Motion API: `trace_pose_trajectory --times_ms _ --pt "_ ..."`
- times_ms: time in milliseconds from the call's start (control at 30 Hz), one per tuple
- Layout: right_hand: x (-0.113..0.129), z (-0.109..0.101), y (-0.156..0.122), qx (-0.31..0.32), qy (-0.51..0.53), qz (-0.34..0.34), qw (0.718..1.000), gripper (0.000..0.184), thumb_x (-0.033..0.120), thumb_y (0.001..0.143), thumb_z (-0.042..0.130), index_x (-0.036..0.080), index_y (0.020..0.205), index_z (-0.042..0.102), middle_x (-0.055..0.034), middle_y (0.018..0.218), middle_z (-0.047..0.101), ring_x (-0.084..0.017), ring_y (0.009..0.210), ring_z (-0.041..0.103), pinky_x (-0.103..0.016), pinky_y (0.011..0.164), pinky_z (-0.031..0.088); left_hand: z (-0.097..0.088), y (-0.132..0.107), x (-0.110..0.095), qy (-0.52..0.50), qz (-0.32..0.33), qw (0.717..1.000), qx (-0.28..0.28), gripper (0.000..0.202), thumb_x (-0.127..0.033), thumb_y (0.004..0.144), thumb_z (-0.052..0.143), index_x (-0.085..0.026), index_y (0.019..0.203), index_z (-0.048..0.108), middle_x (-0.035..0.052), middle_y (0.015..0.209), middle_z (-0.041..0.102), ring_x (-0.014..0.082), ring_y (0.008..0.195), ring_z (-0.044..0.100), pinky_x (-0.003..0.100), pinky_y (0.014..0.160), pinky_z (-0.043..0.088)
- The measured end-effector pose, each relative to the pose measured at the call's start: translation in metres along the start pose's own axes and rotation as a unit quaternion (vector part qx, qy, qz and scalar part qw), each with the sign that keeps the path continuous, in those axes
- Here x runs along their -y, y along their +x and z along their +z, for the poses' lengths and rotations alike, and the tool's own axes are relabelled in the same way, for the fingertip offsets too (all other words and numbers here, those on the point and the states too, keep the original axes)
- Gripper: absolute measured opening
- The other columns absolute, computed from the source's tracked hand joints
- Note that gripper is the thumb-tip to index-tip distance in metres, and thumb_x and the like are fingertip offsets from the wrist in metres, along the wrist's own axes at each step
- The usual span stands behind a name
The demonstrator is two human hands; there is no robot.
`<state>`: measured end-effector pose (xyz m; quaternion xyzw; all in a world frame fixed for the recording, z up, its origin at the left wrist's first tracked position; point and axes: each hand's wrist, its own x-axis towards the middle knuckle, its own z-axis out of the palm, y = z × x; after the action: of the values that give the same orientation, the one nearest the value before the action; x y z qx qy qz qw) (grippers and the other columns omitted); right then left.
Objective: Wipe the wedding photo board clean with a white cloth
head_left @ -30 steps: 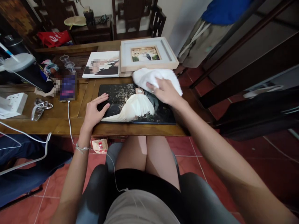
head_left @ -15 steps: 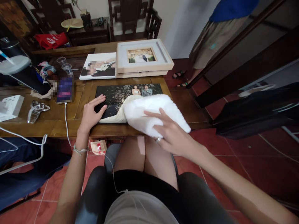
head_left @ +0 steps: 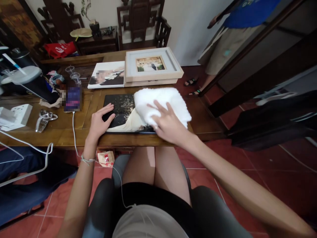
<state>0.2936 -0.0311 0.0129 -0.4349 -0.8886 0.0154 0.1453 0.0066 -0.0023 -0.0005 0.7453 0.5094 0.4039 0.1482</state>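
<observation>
A white towel (head_left: 163, 99) is pressed onto a dark photo print (head_left: 121, 107) that lies flat at the front edge of the wooden desk (head_left: 61, 132).

The towel is covered by the right hand (head_left: 168, 125), whose grip is released: the fingers are spread flat on the cloth and nothing is clasped. The print's left edge is held down by the left hand (head_left: 99, 123), palm down, its grip likewise loose, with the fingertips laid on the dark surface. The right half of the print is hidden under the towel. Just behind it a framed picture (head_left: 152, 64) is stacked on another frame, with a canvas print (head_left: 107, 75) beside it. A phone (head_left: 72, 98) on a white cable, plastic cups (head_left: 74, 75) and a white box (head_left: 16, 114) are seen further left. Another person (head_left: 230, 36) is seen standing at the upper right.
</observation>
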Motion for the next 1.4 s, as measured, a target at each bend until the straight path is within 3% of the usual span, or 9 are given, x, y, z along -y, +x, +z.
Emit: trace_pose_trajectory --times_ms 133,233,433,600,833,1000,1200,1300,1400 --pt "0.037 -0.009 -0.055 0.006 0.051 -0.057 0.997 0.018 0.012 0.071 0.052 0.016 0.077 0.068 -0.0171 0.155 0.037 -0.041 0.147 0.022 -0.071 0.113 0.017 -0.001 0.0 -0.002 0.004 -0.004 1.0 0.005 0.029 -0.03 0.086 0.063 -0.018 0.111 0.072 0.0092 0.125 0.068 0.025 0.125 0.06 0.044 0.112 0.043" --pt "0.039 -0.015 -0.059 0.008 0.069 -0.07 0.995 0.02 0.009 0.07 0.05 0.017 0.076 0.067 -0.0163 0.152 0.042 -0.039 0.146 0.025 -0.071 0.112 0.02 -0.001 0.0 -0.002 0.008 0.0 1.0 0.009 0.03 -0.031 0.086 0.063 -0.019 0.112 0.072 0.0084 0.126 0.068 0.025 0.125 0.06 0.045 0.111 0.044" --pt "-0.012 -0.005 0.03 0.036 0.041 -0.01 0.998 0.03 0.018 0.091 0.042 0.011 0.11 0.064 -0.0226 0.13 0.062 -0.038 0.144 0.03 -0.071 0.108 0.025 -0.001 0.0 0.0 0.004 0.003 1.0 0.01 0.031 -0.033 0.085 0.063 -0.019 0.112 0.072 0.0095 0.126 0.068 0.0251 0.125 0.059 0.045 0.112 0.043" --pt "-0.017 0.011 0.083 -0.006 0.011 0.068 0.998 0.038 0.024 0.094 0.042 0.008 0.124 0.06 -0.0242 0.141 0.052 -0.041 0.144 0.029 -0.072 0.108 0.022 -0.001 0.0 0.002 -0.005 0.0 1.0 0.007 0.033 -0.034 0.085 0.065 -0.019 0.113 0.071 0.0097 0.126 0.068 0.0252 0.125 0.059 0.045 0.112 0.042" --pt "0.048 -0.01 0.0 0.034 0.052 -0.044 0.997 0.034 0.012 0.076 0.052 0.013 0.105 0.07 -0.0194 0.147 0.048 -0.043 0.144 0.029 -0.072 0.112 0.02 -0.001 -0.001 -0.001 -0.004 -0.007 1.0 0.01 0.032 -0.031 0.086 0.064 -0.017 0.114 0.071 0.0103 0.128 0.067 0.0256 0.126 0.059 0.045 0.112 0.042" --pt "0.034 -0.028 -0.041 0.016 0.109 -0.097 0.989 0.022 0.01 0.074 0.048 0.02 0.081 0.066 -0.0143 0.132 0.063 -0.033 0.137 0.045 -0.062 0.114 0.03 -0.001 -0.001 -0.003 -0.003 -0.005 1.0 0.014 0.032 -0.031 0.087 0.062 -0.018 0.115 0.071 0.0096 0.128 0.066 0.0247 0.127 0.058 0.045 0.113 0.041" --pt "-0.019 -0.01 0.015 -0.015 0.045 0.05 0.998 0.023 0.02 0.088 0.043 0.016 0.095 0.064 -0.0184 0.12 0.068 -0.037 0.12 0.059 -0.062 0.109 0.034 0.0 -0.001 -0.003 0.001 -0.001 1.0 0.015 0.032 -0.034 0.087 0.062 -0.018 0.114 0.071 0.0097 0.128 0.067 0.0253 0.126 0.058 0.046 0.113 0.042" --pt "-0.011 0.001 0.059 -0.029 0.031 0.114 0.993 0.034 0.025 0.092 0.039 0.01 0.113 0.063 -0.0234 0.127 0.063 -0.043 0.131 0.046 -0.072 0.104 0.029 -0.002 -0.001 -0.003 -0.015 -0.006 1.0 0.004 0.034 -0.038 0.088 0.061 -0.02 0.114 0.071 0.0091 0.128 0.067 0.0252 0.126 0.059 0.045 0.113 0.041" --pt "0.02 0.008 0.082 -0.001 0.048 0.071 0.996 0.038 0.02 0.089 0.043 0.009 0.12 0.062 -0.0228 0.138 0.056 -0.043 0.14 0.034 -0.074 0.107 0.023 -0.006 -0.001 0.001 -0.101 -0.026 0.994 -0.017 0.042 -0.047 0.091 0.054 -0.02 0.122 0.067 0.0094 0.136 0.062 0.0246 0.13 0.055 0.043 0.114 0.039"
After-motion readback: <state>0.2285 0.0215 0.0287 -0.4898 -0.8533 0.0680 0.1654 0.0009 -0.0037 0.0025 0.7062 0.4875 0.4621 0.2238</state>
